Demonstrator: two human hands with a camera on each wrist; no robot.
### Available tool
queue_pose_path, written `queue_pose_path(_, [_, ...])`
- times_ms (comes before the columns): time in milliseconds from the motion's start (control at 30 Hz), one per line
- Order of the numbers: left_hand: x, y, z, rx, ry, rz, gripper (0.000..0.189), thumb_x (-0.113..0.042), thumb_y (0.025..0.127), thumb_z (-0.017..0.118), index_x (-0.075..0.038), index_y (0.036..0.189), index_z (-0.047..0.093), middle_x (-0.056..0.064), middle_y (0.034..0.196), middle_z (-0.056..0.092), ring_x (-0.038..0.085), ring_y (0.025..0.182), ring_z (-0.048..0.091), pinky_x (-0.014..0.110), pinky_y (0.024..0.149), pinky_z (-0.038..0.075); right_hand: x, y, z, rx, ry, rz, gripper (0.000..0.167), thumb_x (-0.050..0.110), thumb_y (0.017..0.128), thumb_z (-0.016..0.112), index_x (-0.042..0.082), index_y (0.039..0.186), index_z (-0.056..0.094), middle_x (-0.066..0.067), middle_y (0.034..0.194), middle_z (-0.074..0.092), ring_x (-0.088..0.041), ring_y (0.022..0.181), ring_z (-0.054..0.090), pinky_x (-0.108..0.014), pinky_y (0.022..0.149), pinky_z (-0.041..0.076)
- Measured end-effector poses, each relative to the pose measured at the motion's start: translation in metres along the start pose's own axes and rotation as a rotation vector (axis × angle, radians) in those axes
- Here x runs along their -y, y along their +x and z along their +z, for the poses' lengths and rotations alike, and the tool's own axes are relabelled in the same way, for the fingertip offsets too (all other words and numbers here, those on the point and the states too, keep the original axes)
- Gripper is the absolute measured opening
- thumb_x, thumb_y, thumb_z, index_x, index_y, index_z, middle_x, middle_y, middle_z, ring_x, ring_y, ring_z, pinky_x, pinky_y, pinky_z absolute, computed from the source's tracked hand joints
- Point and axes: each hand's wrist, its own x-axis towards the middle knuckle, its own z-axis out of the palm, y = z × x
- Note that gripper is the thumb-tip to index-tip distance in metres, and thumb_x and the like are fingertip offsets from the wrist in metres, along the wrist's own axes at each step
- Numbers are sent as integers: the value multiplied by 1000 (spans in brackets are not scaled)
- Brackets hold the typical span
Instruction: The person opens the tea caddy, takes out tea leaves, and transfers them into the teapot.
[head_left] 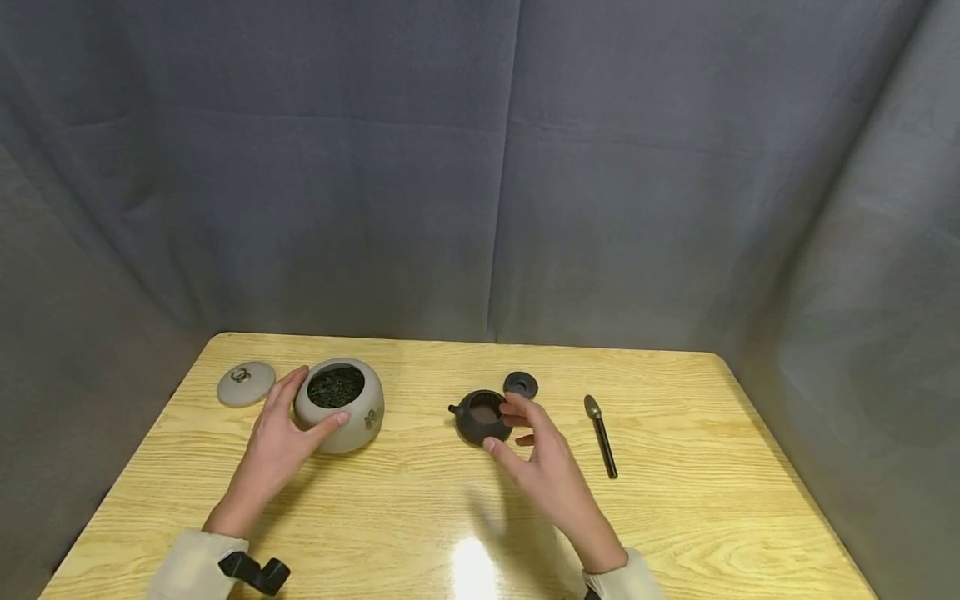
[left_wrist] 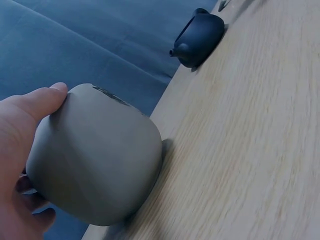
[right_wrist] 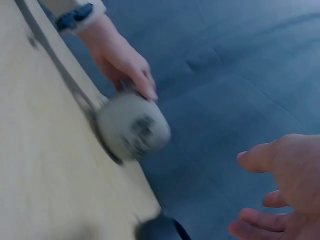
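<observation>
A round grey-beige jar [head_left: 360,429] holding dark leaf-like bits [head_left: 337,387] stands at the left of the table, its mouth uncovered. My left hand [head_left: 279,437] grips it, thumb on the near rim and fingers around the far left side. Toward the middle sits a small dark teapot [head_left: 474,429], lidless, its spout pointing left. My right hand [head_left: 546,467] hovers at the teapot's right with thumb and fingers spread apart, holding nothing; the right wrist view shows the gap between them. The fingers hide the teapot's right side in the head view.
The jar's lid [head_left: 247,384] lies to the left of the jar. Behind the teapot is a small dark lid [head_left: 521,384]. A dark-handled spoon [head_left: 602,437] lies on the right of the wooden table [head_left: 697,483]. Grey curtains [head_left: 360,183] surround the table's back and sides.
</observation>
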Motion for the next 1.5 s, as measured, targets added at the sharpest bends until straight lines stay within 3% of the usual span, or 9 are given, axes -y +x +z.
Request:
queue_pose_path(300, [4, 2, 3, -15, 8, 7, 103, -52, 92, 82, -6, 168, 30, 23, 170, 33, 52, 156, 34, 75, 120, 33, -28, -2, -61, -140, -68, 134, 54, 22, 105, 70, 9, 154, 49, -13, 149, 61, -30, 136, 61, -49, 107, 53])
queue_pose_path(433, [5, 2, 4, -17, 1, 6, 102, -52, 92, 81, -7, 168, 30, 22, 170, 33, 52, 156, 34, 75, 119, 33, -44, -6, -76, -185, -160, 201, 42, 23, 107, 66, 4, 143, 58, -18, 140, 62, -35, 121, 66, -38, 92, 56])
queue_pose_path(600, [6, 0, 4, -22, -8, 1, 101, -51, 93, 81, -8, 169, 30, 22, 170, 33, 51, 156, 34, 75, 119, 33, -71, -11, -81, -179, -343, 283, 42, 25, 105, 68, -4, 135, 62, -27, 131, 62, -41, 110, 67, -36, 73, 54])
queue_pose_path(833, [5, 0, 6, -17, -15, -1, 102, -52, 93, 81, -10, 169, 29, 21, 170, 33, 51, 156, 34, 74, 120, 34, -104, -14, -82, -88, -550, 383, 52, 30, 100, 75, -9, 130, 60, -29, 118, 61, -36, 98, 60, -38, 65, 50])
queue_pose_path(1167, [2, -2, 7, -35, -36, -11, 103, -48, 92, 83, -5, 168, 29, 22, 168, 33, 50, 156, 34, 72, 122, 33, -118, -9, -78, -77, -585, 400, 41, 28, 99, 75, -6, 118, 63, -19, 100, 64, -31, 86, 60, -36, 61, 47])
queue_pose_path(1367, [3, -2, 11, -52, -58, -10, 103, -47, 92, 84, -5, 168, 29, 22, 168, 33, 48, 157, 34, 70, 123, 34, -122, -7, -78, -60, -576, 417, 28, 22, 103, 66, -4, 112, 67, -17, 92, 69, -23, 67, 57, -32, 53, 43])
queue_pose_path(1500, [5, -2, 12, -60, -58, -9, 103, -48, 92, 84, -5, 168, 30, 21, 168, 33, 49, 156, 35, 71, 122, 34, -121, -7, -79, -84, -591, 430, 26, 21, 103, 61, -4, 109, 68, -16, 89, 71, -22, 63, 57, -31, 51, 41])
